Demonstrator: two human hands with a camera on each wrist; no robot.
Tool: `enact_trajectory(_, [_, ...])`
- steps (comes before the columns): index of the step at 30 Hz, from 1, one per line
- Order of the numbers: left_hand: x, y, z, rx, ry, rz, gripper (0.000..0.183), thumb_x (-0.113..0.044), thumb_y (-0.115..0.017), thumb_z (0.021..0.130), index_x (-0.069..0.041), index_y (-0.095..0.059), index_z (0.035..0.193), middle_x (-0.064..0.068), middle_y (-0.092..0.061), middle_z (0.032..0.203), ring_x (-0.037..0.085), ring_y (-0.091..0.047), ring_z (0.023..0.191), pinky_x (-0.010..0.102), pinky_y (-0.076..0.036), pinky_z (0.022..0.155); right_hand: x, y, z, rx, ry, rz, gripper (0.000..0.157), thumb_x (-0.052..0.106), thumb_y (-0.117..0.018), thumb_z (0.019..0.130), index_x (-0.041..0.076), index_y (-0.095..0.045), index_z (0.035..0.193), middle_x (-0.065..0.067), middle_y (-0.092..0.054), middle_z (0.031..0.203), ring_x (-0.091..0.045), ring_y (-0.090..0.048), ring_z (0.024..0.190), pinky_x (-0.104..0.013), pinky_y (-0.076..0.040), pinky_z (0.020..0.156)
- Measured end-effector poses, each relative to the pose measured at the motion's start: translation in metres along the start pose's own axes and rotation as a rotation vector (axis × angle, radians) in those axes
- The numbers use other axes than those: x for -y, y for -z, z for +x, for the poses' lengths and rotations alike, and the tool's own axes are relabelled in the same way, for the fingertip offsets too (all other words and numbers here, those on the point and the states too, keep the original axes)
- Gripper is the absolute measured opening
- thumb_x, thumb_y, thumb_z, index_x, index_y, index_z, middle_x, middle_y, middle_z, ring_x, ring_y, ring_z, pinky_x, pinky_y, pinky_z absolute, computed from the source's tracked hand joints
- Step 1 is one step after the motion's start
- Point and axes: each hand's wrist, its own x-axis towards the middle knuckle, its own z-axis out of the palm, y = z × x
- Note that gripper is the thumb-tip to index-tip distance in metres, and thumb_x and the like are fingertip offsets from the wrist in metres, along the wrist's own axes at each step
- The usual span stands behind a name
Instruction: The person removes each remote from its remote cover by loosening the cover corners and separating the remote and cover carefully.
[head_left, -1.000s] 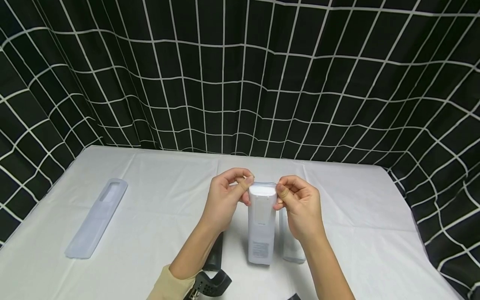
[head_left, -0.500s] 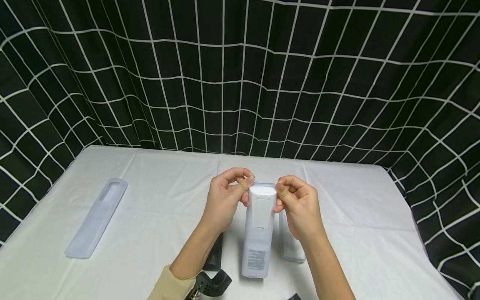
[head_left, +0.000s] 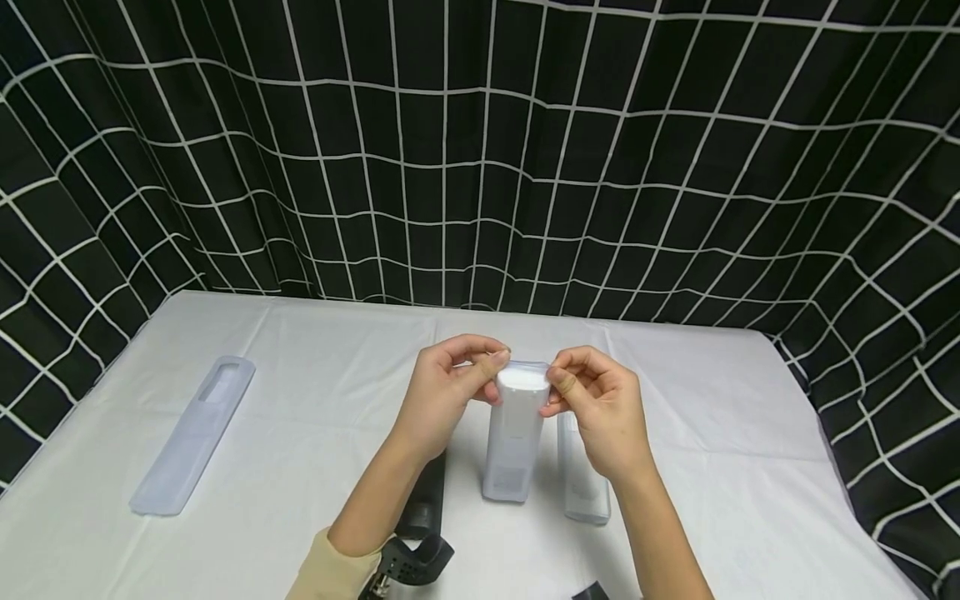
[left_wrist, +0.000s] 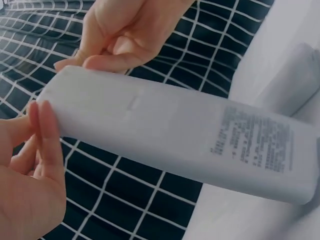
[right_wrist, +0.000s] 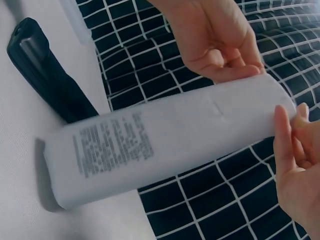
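Observation:
A white remote control sits inside a translucent sleeve, its back with a printed label facing me. It hangs tilted over the table from both hands. My left hand pinches the sleeve's rim at the upper left corner, thumb on the near side. At the opposite upper corner, my right hand pinches the rim likewise. In the left wrist view the printed label is near the remote's lower end. The right wrist view shows the fingers of the right hand along the sleeve's edge. The buttons' side is hidden.
An unfilled translucent sleeve with a cut-out window lies at the left of the white-covered table. A black remote lies partly behind the left forearm. Another sleeved pale remote rests beside the right wrist. A black grid curtain stands behind.
The remote's lower end swung toward me, then back away, and now sits slightly left of where it began. Both hands have kept their pinch, shifting only slightly.

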Motion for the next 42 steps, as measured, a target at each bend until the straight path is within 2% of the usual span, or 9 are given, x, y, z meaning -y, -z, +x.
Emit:
enact_trajectory(4, [-0.001,0.005,0.001,0.058,0.008,0.018,0.022,-0.003,-0.069,0.1,0.012,-0.07,0.116,0.013,-0.071,0.1,0.011,-0.066,0.071,0.029,-0.063,0.08,0.0,0.003,0.001,0.008,0.017,-0.049,0.007,-0.017,-0.062,0.097,-0.011,-0.063,0.093,-0.002,-0.063,0.084,-0.01,-0.062,0.067,-0.025,-0.063,0.061])
enact_trajectory(8, [-0.004,0.012,0.001,0.135,0.018,0.046,0.027,0.001,-0.071,0.097,0.01,-0.07,0.123,0.021,-0.074,0.117,0.013,-0.073,0.083,0.036,-0.063,0.09,-0.001,0.006,0.001,0.01,0.028,-0.072,0.006,-0.017,-0.062,0.096,-0.012,-0.062,0.093,-0.003,-0.063,0.084,-0.01,-0.065,0.066,-0.027,-0.063,0.062])
enact_trajectory(12, [-0.006,0.017,0.0,0.163,0.021,0.145,0.029,0.0,-0.075,0.094,0.003,-0.073,0.122,0.017,-0.077,0.108,0.015,-0.074,0.087,0.037,-0.061,0.094,-0.003,0.008,0.002,0.014,0.023,-0.077,0.005,-0.015,-0.064,0.097,-0.012,-0.063,0.094,-0.002,-0.063,0.085,-0.01,-0.065,0.067,-0.027,-0.064,0.063])
enact_trajectory(18, [-0.007,0.015,-0.001,0.139,-0.057,0.256,0.029,0.004,-0.076,0.089,0.002,-0.076,0.118,0.014,-0.076,0.11,0.019,-0.07,0.088,0.031,-0.063,0.085,-0.004,0.009,0.002,0.023,0.026,-0.077,0.007,-0.01,-0.066,0.098,-0.014,-0.062,0.095,-0.002,-0.063,0.085,-0.01,-0.065,0.067,-0.026,-0.063,0.063])
enact_trajectory(24, [-0.007,0.013,-0.002,0.137,-0.167,0.301,0.024,0.007,-0.075,0.088,0.005,-0.077,0.112,0.017,-0.078,0.112,0.026,-0.077,0.099,0.03,-0.064,0.087,-0.004,0.009,0.002,0.034,0.03,-0.073,0.004,-0.013,-0.064,0.098,-0.012,-0.062,0.094,-0.002,-0.063,0.086,-0.009,-0.064,0.068,-0.026,-0.063,0.064])
enact_trajectory(29, [-0.009,0.015,-0.004,0.152,-0.196,0.33,0.022,0.006,-0.073,0.088,0.005,-0.077,0.11,0.019,-0.078,0.109,0.028,-0.079,0.095,0.034,-0.065,0.083,-0.003,0.008,0.002,0.044,0.034,-0.076,0.008,-0.017,-0.061,0.097,-0.01,-0.063,0.094,-0.002,-0.063,0.086,-0.01,-0.063,0.069,-0.026,-0.063,0.064])
enact_trajectory(33, [-0.01,0.016,-0.005,0.161,-0.228,0.352,0.021,0.007,-0.074,0.087,0.007,-0.077,0.108,0.019,-0.079,0.105,0.027,-0.08,0.091,0.032,-0.065,0.08,-0.004,0.007,0.002,0.041,0.03,-0.09,0.003,-0.016,-0.061,0.098,-0.014,-0.061,0.096,-0.002,-0.063,0.086,-0.009,-0.063,0.069,-0.026,-0.063,0.064])
enact_trajectory(39, [-0.008,0.016,-0.005,0.15,-0.258,0.364,0.02,0.007,-0.075,0.086,0.006,-0.08,0.105,0.018,-0.08,0.101,0.025,-0.08,0.087,0.029,-0.065,0.077,-0.004,0.007,0.002,0.031,0.019,-0.088,0.004,-0.016,-0.061,0.098,-0.019,-0.059,0.098,-0.002,-0.062,0.087,-0.009,-0.063,0.069,-0.025,-0.063,0.064])
enact_trajectory(42, [-0.007,0.016,-0.005,0.151,-0.255,0.354,0.02,0.007,-0.076,0.086,0.006,-0.08,0.106,0.018,-0.08,0.101,0.025,-0.08,0.087,0.03,-0.065,0.078,-0.004,0.007,0.002,0.035,0.014,-0.074,0.001,-0.016,-0.06,0.098,-0.016,-0.06,0.097,-0.002,-0.062,0.087,-0.009,-0.064,0.07,-0.025,-0.063,0.064])
